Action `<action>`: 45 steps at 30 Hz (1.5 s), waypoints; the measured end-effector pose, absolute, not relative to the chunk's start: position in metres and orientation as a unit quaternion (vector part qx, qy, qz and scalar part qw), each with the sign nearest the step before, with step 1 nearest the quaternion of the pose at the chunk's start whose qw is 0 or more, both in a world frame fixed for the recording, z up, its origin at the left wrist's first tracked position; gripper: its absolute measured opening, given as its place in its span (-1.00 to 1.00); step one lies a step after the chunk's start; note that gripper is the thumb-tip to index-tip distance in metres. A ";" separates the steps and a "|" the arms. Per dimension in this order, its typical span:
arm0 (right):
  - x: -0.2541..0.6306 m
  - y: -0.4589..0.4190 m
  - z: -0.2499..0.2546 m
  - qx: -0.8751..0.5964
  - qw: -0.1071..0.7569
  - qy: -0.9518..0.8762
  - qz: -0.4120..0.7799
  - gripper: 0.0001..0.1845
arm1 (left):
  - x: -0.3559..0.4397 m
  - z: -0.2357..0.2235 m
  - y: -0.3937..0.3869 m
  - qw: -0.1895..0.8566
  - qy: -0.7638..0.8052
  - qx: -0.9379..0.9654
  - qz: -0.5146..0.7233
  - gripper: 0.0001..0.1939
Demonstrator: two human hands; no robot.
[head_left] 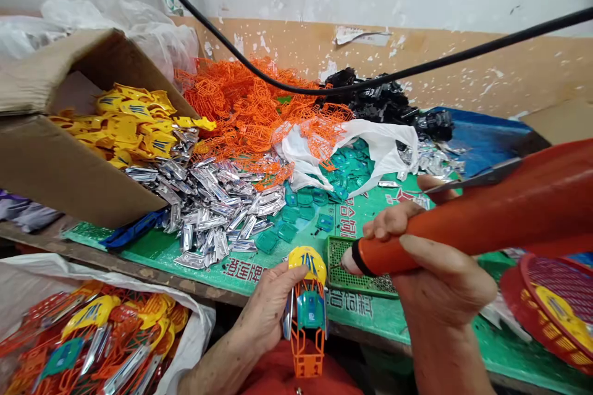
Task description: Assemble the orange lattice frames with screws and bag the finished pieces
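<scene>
My left hand (271,296) is closed around a toy car body (309,311), thumb on its yellow hood. The body has a teal windshield piece, silver side panels and an orange cage frame at its lower end. My right hand (438,278) is wrapped round a thick red power screwdriver (463,222) with a metal lever along its top and a black ring near the nose. Its pale nose points down-left into a green tray (334,247) that holds small screws. The driver's tip and the car body are apart.
A cardboard box (69,166) spills yellow hoods (134,117). Silver panels (217,197), orange frames (250,111), teal pieces (352,163) and black parts (370,99) lie heaped behind. Assembled bodies (92,333) fill a white sack at left. A red basket (523,290) stands right; a black cable (296,89) hangs across.
</scene>
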State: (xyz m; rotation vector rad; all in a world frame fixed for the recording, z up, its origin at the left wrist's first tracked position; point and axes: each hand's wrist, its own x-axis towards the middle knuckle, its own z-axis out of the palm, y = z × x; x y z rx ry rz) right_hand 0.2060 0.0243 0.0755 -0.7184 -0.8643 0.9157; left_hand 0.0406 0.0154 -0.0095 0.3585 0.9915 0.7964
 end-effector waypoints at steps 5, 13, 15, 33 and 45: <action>0.198 0.020 0.072 -0.313 0.745 -0.391 0.441 -0.47 | 0.039 -0.013 0.014 0.788 0.461 0.182 0.367 -0.68; 0.195 0.023 0.064 -0.310 0.744 -0.390 0.446 -0.61 | 0.040 -0.010 0.014 0.797 0.449 0.172 0.366 -0.66; 0.195 0.024 0.062 -0.311 0.744 -0.389 0.447 -0.60 | 0.040 -0.010 0.015 0.797 0.447 0.172 0.368 -0.67; 0.188 0.016 0.061 -0.332 0.727 -0.420 0.430 -0.54 | 0.041 -0.005 0.013 0.790 0.451 0.180 0.374 -0.66; 0.186 0.011 0.043 -0.382 0.703 -0.453 0.394 -0.54 | 0.041 -0.009 0.013 0.789 0.447 0.173 0.384 -0.65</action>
